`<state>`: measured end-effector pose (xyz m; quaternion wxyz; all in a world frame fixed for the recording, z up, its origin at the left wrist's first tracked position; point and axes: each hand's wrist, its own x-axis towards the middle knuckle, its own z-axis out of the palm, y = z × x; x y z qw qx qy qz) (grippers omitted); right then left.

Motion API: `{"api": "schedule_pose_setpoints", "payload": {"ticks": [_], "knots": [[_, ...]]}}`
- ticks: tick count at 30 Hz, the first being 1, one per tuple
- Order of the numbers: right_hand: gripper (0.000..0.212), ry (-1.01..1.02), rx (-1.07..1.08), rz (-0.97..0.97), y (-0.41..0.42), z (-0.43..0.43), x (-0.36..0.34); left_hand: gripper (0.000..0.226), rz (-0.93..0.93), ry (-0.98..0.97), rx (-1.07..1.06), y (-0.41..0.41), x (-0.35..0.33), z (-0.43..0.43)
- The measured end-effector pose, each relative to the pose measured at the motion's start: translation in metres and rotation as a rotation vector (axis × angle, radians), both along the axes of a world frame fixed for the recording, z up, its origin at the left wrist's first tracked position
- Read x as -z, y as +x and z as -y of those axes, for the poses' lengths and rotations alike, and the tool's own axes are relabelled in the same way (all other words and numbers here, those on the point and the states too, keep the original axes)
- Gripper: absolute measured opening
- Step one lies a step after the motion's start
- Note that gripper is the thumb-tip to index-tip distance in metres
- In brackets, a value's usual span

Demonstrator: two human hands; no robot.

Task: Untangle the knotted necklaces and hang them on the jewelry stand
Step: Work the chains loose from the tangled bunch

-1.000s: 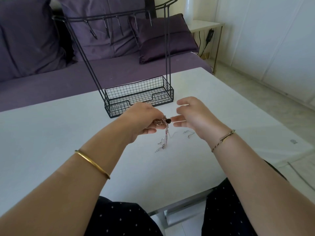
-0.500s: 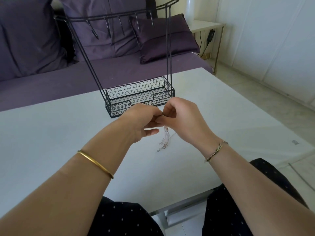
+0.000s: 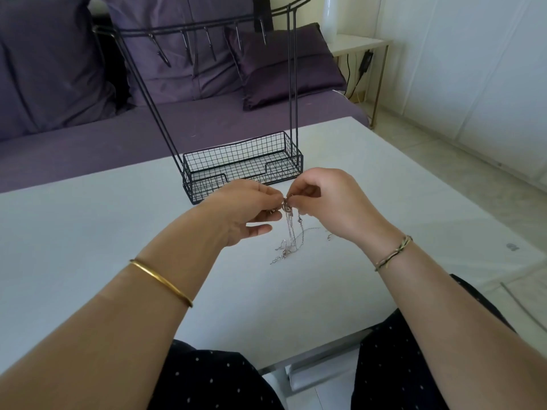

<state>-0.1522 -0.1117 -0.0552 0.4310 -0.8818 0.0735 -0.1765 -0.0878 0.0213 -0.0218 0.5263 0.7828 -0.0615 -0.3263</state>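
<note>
Pose: left hand (image 3: 245,208) and right hand (image 3: 331,208) meet fingertip to fingertip above the table (image 3: 88,232), just in front of the jewelry stand (image 3: 242,164). Forearms come in from the two bottom corners, backs of the hands up.

We read both hands as pinching the top of the necklaces (image 3: 291,232). Left thumb and forefinger are closed on the knot, with the lower fingers loosely curled beneath. Right fingers are curled in, tips on the same bunch. Which strand each hand has we cannot tell, as the chains are too fine.

The chains hang from the pinch in a thin bundle. Their loose ends lie on the tabletop between the wrists, and one strand trails toward the right wrist. Gold bangle (image 3: 161,281) on the left forearm, cord bracelet (image 3: 393,253) on the right wrist.

Surface: white table. The stand's black wire basket sits on it, with thin uprights rising to a top bar with hooks (image 3: 207,45).

Room: purple sofa (image 3: 88,149) behind the table, purple cushions (image 3: 284,63) on it. Small white side table (image 3: 358,44) at right with a cable hanging beside it. White panelled wall (image 3: 473,69), pale tiled floor. Dark dotted trousers (image 3: 213,380) along the bottom edge.
</note>
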Motion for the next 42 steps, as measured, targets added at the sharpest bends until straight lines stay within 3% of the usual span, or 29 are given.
{"api": "schedule_pose_setpoints", "payload": {"ticks": [13,22,26,33,42], "knots": [[0.011,0.298,-0.062,-0.048,-0.0011,0.001,-0.0022,0.011,0.081,-0.037,-0.026,0.0032,0.0007,-0.002],[0.014,0.33,-0.021,-0.048,0.0006,0.0022,-0.0005,0.018,0.482,0.064,0.09,-0.0012,0.0036,-0.0014],[0.014,0.326,-0.028,-0.008,0.0016,0.001,-0.0002,0.008,0.589,0.097,0.107,-0.0046,0.0022,0.0027],[0.009,0.224,-0.022,0.071,0.002,0.0007,0.0017,0.01,0.556,0.083,0.097,-0.0027,0.0032,0.0028],[0.007,0.257,-0.027,0.032,0.0005,0.003,-0.0004,0.011,0.527,0.076,0.083,0.0016,0.0064,0.0047]]}}
